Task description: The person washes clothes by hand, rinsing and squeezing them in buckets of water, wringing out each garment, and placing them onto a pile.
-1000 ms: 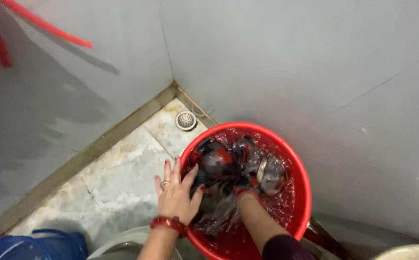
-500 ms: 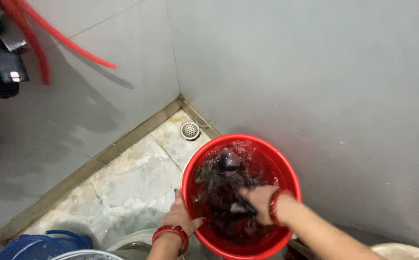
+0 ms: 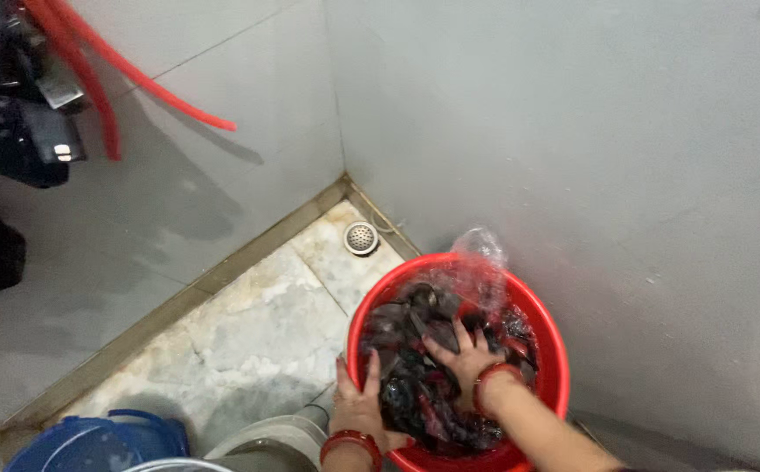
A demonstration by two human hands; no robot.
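A red plastic tub stands on the floor by the right wall, full of dark wet cloth and water. My right hand, fingers spread, presses flat on the cloth in the middle of the tub. My left hand rests on the tub's left rim with fingers spread, touching the cloth's edge. Both wrists wear red bangles. Water splashes at the tub's far rim.
A round floor drain sits in the corner of the marble floor. A red hose hangs on the left wall beside dark items. A blue bucket and a pale vessel stand at the bottom left.
My right hand moved from the tub's right side to its middle and spread flat on the cloth. The left hand stays at the left rim. Water now splashes at the far rim.
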